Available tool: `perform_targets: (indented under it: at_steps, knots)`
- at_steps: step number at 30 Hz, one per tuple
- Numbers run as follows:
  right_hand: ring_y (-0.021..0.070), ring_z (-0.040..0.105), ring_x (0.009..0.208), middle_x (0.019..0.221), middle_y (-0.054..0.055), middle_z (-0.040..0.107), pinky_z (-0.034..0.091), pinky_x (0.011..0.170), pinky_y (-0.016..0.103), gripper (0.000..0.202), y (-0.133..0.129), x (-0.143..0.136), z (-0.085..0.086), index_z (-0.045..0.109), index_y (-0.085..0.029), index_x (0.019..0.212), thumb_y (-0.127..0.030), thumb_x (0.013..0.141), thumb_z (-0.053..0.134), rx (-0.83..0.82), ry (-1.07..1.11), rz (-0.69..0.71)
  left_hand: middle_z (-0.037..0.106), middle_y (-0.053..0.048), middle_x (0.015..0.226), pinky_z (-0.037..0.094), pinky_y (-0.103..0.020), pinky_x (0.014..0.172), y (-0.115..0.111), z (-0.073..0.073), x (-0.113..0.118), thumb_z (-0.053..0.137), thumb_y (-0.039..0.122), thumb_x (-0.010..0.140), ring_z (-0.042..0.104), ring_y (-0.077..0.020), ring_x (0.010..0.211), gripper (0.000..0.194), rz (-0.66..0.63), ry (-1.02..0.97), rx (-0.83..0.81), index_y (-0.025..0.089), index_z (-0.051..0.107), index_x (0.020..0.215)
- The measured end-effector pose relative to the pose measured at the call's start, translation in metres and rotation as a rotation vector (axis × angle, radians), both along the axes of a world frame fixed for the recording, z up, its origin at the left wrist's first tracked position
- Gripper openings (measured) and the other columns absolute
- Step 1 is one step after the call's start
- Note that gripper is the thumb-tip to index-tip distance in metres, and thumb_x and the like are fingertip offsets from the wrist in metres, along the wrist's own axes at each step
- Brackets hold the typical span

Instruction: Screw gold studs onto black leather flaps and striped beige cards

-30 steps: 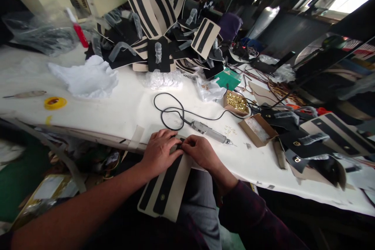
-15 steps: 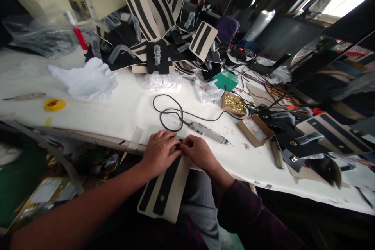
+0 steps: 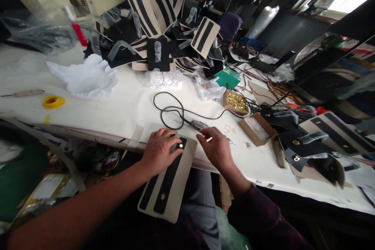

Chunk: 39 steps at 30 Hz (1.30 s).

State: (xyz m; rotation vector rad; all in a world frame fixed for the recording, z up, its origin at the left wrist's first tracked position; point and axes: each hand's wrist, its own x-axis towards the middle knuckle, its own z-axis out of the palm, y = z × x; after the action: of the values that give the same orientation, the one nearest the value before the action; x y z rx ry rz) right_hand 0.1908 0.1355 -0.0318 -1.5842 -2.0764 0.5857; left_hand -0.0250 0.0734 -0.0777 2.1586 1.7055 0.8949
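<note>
A beige panel with black stripes lies tilted between the table's front edge and the lap. Near its upper end a small shiny round piece sits on a black stripe, and another lies lower down. My left hand presses on the upper left of the panel, fingers wrapped over it. To the right of the panel, my right hand hovers over the table, fingers curled and apart, with nothing visible between them. Behind it is a grey pen-shaped electric tool, partly hidden, with a looped black cable.
Small boxes of gold pieces and clear pieces stand to the right. Striped panels are piled at the back. White cloth and yellow tape lie at the left, more panels at the far right.
My right hand has let go of the panel's upper end and moved right, over the electric tool. The shiny round piece there now shows. My left hand has stayed on the panel.
</note>
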Motion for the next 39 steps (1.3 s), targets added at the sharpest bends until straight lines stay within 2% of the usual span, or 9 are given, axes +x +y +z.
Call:
perform_targets:
  at_steps: [3, 7, 11, 15, 18, 21, 24, 28, 39]
  knots:
    - [0.0322, 0.060, 0.111, 0.120, 0.013, 0.068, 0.044, 0.097, 0.045, 0.033, 0.015, 0.025, -0.009, 0.069, -0.022, 0.119, -0.038, 0.090, 0.070, 0.214, -0.314, 0.005, 0.070, -0.003, 0.129, 0.046, -0.050, 0.099, 0.000, -0.001, 0.000, 0.078, 0.034, 0.084, 0.057, -0.0294, 0.123, 0.019, 0.007, -0.002, 0.006, 0.029, 0.074, 0.102]
    - [0.0324, 0.062, 0.106, 0.120, 0.014, 0.068, 0.045, 0.095, 0.046, 0.038, 0.034, 0.044, -0.020, 0.064, -0.022, 0.130, -0.035, 0.094, 0.064, 0.143, -0.462, 0.072, 0.070, -0.004, 0.129, 0.046, -0.049, 0.098, 0.000, -0.001, 0.001, 0.078, 0.033, 0.085, 0.058, -0.0294, 0.122, 0.018, 0.009, 0.007, 0.005, 0.029, 0.074, 0.102]
    - [0.0293, 0.063, 0.103, 0.118, 0.014, 0.067, 0.048, 0.091, 0.042, 0.040, 0.032, 0.041, -0.005, 0.062, -0.019, 0.133, -0.038, 0.098, 0.055, 0.116, -0.187, 0.065, 0.070, -0.004, 0.128, 0.046, -0.048, 0.098, 0.000, -0.001, 0.001, 0.078, 0.033, 0.085, 0.057, -0.0289, 0.122, 0.018, 0.010, -0.002, 0.015, 0.029, 0.074, 0.102]
    - [0.0216, 0.065, 0.081, 0.090, 0.007, 0.068, 0.053, 0.070, 0.032, 0.041, 0.011, 0.015, 0.022, 0.066, -0.018, 0.116, -0.053, 0.099, 0.051, -0.038, 0.348, -0.060, 0.070, -0.003, 0.130, 0.046, -0.048, 0.097, -0.001, -0.002, 0.001, 0.077, 0.035, 0.086, 0.057, -0.0292, 0.122, 0.020, 0.002, 0.006, 0.015, 0.031, 0.074, 0.105]
    - [0.0156, 0.057, 0.057, 0.068, 0.000, 0.061, 0.046, 0.047, 0.025, 0.046, -0.002, -0.015, 0.030, 0.066, -0.018, 0.107, -0.060, 0.090, 0.064, -0.149, 0.714, -0.103, 0.069, -0.002, 0.131, 0.045, -0.049, 0.097, -0.001, -0.002, 0.001, 0.077, 0.036, 0.086, 0.057, -0.0295, 0.122, 0.022, 0.009, 0.013, 0.005, 0.032, 0.075, 0.108]
    - [0.0138, 0.056, 0.050, 0.061, -0.002, 0.060, 0.044, 0.043, 0.023, 0.041, -0.009, -0.042, 0.029, 0.067, -0.018, 0.094, -0.054, 0.080, 0.078, -0.138, 0.903, -0.077, 0.069, -0.002, 0.131, 0.046, -0.049, 0.097, 0.000, -0.001, 0.001, 0.078, 0.036, 0.086, 0.056, -0.0295, 0.123, 0.022, 0.017, 0.013, -0.003, 0.033, 0.076, 0.107]
    - [0.0141, 0.059, 0.052, 0.061, -0.001, 0.062, 0.049, 0.048, 0.024, 0.036, -0.012, -0.061, 0.027, 0.064, -0.018, 0.076, -0.049, 0.079, 0.081, -0.067, 0.979, -0.029, 0.069, -0.002, 0.132, 0.046, -0.049, 0.097, 0.000, 0.001, 0.001, 0.076, 0.036, 0.086, 0.056, -0.0295, 0.124, 0.021, 0.012, 0.015, -0.004, 0.032, 0.077, 0.107]
    - [0.0139, 0.059, 0.051, 0.060, -0.002, 0.061, 0.049, 0.049, 0.025, 0.033, -0.012, -0.073, 0.022, 0.063, -0.019, 0.075, -0.047, 0.080, 0.079, -0.036, 0.996, 0.026, 0.069, -0.003, 0.133, 0.045, -0.050, 0.098, 0.000, 0.001, 0.001, 0.076, 0.035, 0.086, 0.055, -0.0305, 0.126, 0.020, 0.009, 0.012, -0.012, 0.031, 0.076, 0.105]
    - [0.0131, 0.055, 0.054, 0.063, 0.001, 0.060, 0.046, 0.050, 0.026, 0.040, -0.011, -0.076, 0.013, 0.056, -0.018, 0.062, -0.045, 0.081, 0.078, -0.009, 0.870, 0.046, 0.069, -0.005, 0.129, 0.046, -0.049, 0.096, 0.000, 0.001, -0.001, 0.078, 0.034, 0.084, 0.055, -0.0302, 0.124, 0.020, -0.001, -0.003, -0.010, 0.029, 0.076, 0.104]
